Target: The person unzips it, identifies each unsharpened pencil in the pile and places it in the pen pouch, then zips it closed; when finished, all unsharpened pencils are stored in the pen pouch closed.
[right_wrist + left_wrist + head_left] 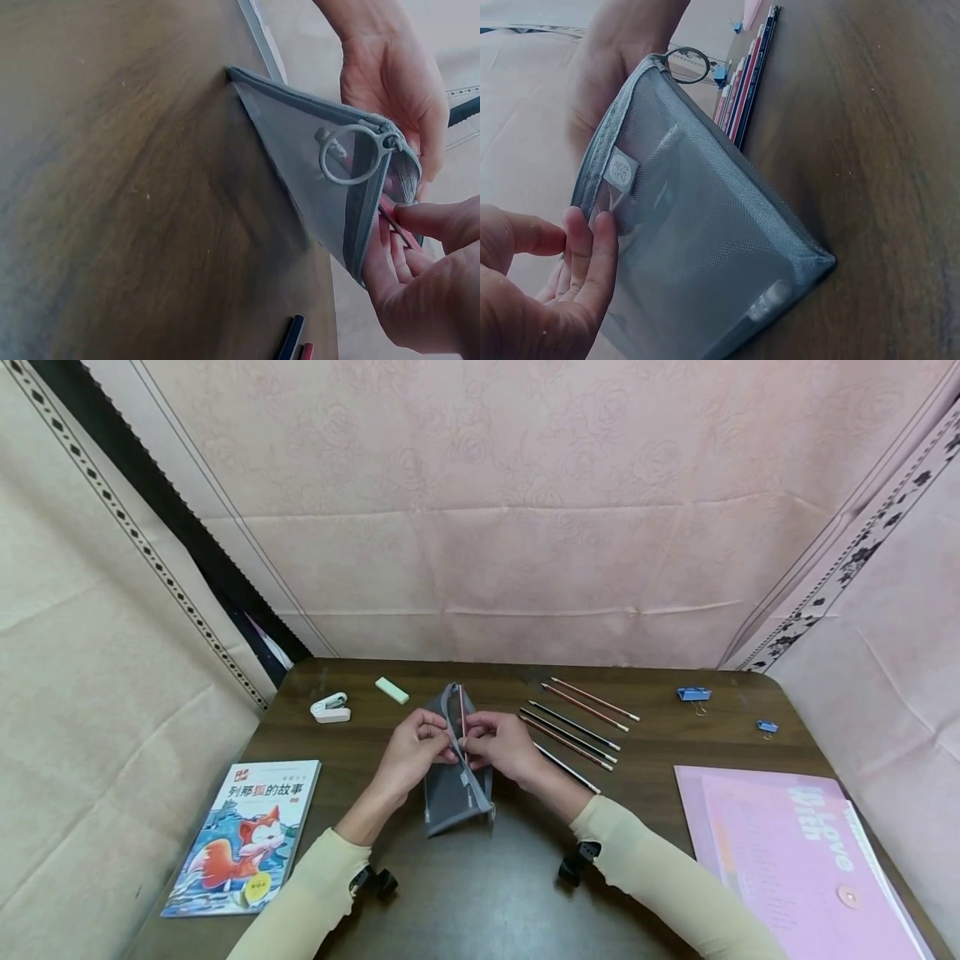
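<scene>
A grey mesh zip pouch (pixel 450 793) stands tilted on the table between the hands, its zipped mouth parted. My left hand (pixel 415 745) pinches the rim of the mouth, close to a small white tag (pixel 621 171). On the other side, my right hand (pixel 504 745) holds a red pencil (pixel 397 223) between thumb and fingers, partly inside the mouth. The pencil's upper part (pixel 462 710) shows above the fingers in the head view. From the zip hangs a ring pull (pixel 349 154). A pale-ended object (pixel 771 300) shows dimly through the mesh.
Several pencils (pixel 570 735) lie right of the pouch. An eraser (pixel 392 690) and a white stapler (pixel 330 708) lie at the back left, a fox storybook (pixel 243 839) at the front left. Two blue binder clips (pixel 693 694) and pink folders (pixel 802 860) are on the right.
</scene>
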Motion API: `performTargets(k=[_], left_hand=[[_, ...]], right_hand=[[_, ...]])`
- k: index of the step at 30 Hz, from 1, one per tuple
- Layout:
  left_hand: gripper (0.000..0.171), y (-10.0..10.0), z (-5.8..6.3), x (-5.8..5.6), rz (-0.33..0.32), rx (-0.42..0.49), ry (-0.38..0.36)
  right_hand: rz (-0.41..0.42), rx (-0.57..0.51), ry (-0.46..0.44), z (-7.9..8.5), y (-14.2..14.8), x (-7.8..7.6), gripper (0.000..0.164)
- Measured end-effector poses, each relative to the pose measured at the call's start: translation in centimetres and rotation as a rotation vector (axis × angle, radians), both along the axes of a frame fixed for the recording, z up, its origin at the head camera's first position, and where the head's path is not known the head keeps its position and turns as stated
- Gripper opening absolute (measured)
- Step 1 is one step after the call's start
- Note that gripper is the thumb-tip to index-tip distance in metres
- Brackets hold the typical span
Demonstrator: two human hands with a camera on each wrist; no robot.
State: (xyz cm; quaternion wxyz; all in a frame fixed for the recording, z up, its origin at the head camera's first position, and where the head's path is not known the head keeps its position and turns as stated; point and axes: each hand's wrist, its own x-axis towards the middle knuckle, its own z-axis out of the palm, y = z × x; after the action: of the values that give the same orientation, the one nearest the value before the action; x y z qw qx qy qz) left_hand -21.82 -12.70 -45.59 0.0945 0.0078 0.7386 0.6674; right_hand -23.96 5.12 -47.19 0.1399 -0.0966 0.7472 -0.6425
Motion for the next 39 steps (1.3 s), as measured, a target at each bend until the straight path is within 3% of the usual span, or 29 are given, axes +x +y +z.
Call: performTargets(k=[9, 15, 20, 25, 28, 34, 39], left_hand=[[0.023, 0.1, 0.0, 0.3, -0.046, 0.006, 0.013], [0.023, -0.1, -0.1, 0.2, -0.038, 0.004, 0.009], [0.023, -0.5, -0.2, 0.1, -0.013, 0.001, 0.002], [0.024, -0.6, -0.3, 0.0, -0.011, 0.011, 0.004], [0.023, -0.7, -0.4, 0.0, -0.006, 0.014, 0.004], [0.022, -1.0, -0.5, -0.1, -0.003, 0.015, 0.001], [0.021, -0.9, -0.7, -0.2, -0.011, 0.008, -0.004]], right_hand=[[0.002, 0.118, 0.031, 0.3, -0.1, -0.3, 0.026], [-0.003, 0.123, 0.059, 0.4, 0.5, -0.2, 0.029], [-0.017, 0.119, 0.125, 1.3, 2.2, 0.1, 0.032], [-0.045, 0.16, 0.169, 1.5, 5.6, -0.3, 0.024], [-0.043, 0.23, 0.21, 0.8, 8.1, -1.3, 0.026], [0.046, 0.494, 0.353, 0.2, 12.8, -4.0, 0.031], [0.096, 0.702, 0.395, -0.1, 15.5, -4.9, 0.03]])
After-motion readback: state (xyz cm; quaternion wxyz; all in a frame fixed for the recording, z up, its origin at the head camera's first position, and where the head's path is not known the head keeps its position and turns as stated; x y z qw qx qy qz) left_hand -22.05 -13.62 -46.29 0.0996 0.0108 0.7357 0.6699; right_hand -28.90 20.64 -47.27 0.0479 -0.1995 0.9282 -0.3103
